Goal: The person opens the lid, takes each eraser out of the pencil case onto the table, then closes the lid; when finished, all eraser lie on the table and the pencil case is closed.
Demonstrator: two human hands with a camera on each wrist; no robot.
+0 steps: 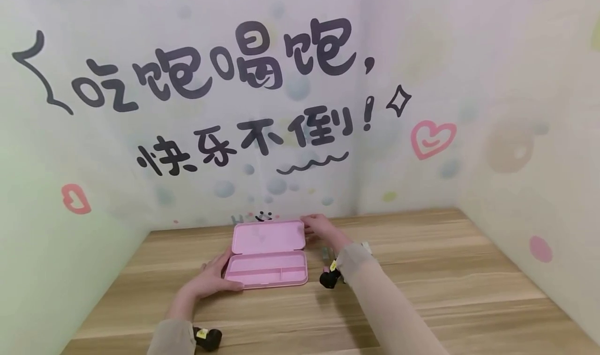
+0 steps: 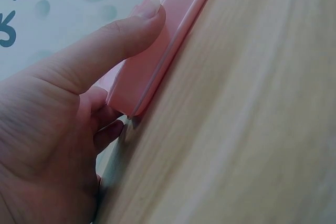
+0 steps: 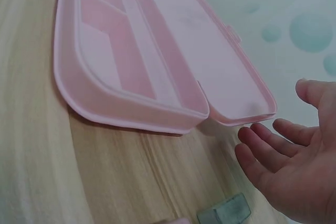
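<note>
A pink pencil case (image 1: 255, 277) lies open on the table, its compartments bare and its lid (image 1: 269, 237) tipped back toward the wall. At its left end my left hand (image 1: 212, 280) grips the case, thumb (image 2: 139, 30) along the front wall and the other fingers bent round the corner. My right hand (image 1: 322, 226) is beside the lid's right edge. In the right wrist view its fingers (image 3: 262, 148) are spread and loosely bent, very near the lid corner; whether they touch it I cannot tell.
Right of the case, partly hidden by the right sleeve, lie a grey-green block (image 3: 226, 212), a small pink item (image 3: 178, 221) and a whitish item (image 1: 366, 248). A printed cloth wall (image 1: 300, 188) rises behind the wooden table (image 1: 445, 271).
</note>
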